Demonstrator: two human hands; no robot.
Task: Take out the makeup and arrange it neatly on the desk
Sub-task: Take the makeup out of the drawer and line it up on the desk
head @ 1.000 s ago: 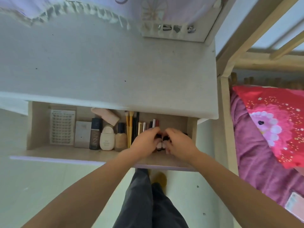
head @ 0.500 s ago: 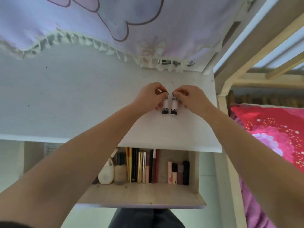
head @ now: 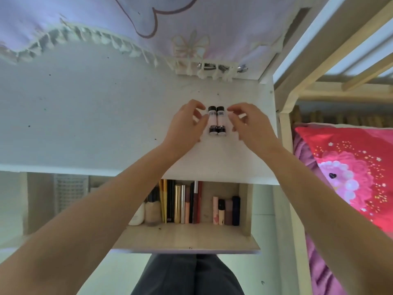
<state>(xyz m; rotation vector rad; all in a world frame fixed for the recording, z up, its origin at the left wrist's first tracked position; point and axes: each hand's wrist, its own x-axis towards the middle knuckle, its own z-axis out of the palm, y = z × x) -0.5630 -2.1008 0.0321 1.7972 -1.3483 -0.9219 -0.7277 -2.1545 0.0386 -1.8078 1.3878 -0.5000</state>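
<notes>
Two small pale tubes with black caps stand side by side on the white desk [head: 106, 107]: the left tube [head: 212, 121] and the right tube [head: 221, 121]. My left hand [head: 187, 124] is just left of them, fingers loosely curved and a little apart from the left tube. My right hand [head: 246, 124] hovers just right of them, fingers relaxed, holding nothing. Below the desk edge the open drawer [head: 187, 235] holds several more makeup items: lipsticks [head: 226, 210], pencils and brushes [head: 180, 203], and foundation bottles [head: 152, 211].
A lilac fringed cloth [head: 106, 22] hangs over the back of the desk. A wooden bed frame [head: 285, 128] with a red and pink pillow [head: 350, 167] stands right beside the desk. My arms cover the drawer's left part.
Both hands lifted the two tubes out of the drawer, set them upright on the desk, and have now drawn slightly away from them.
</notes>
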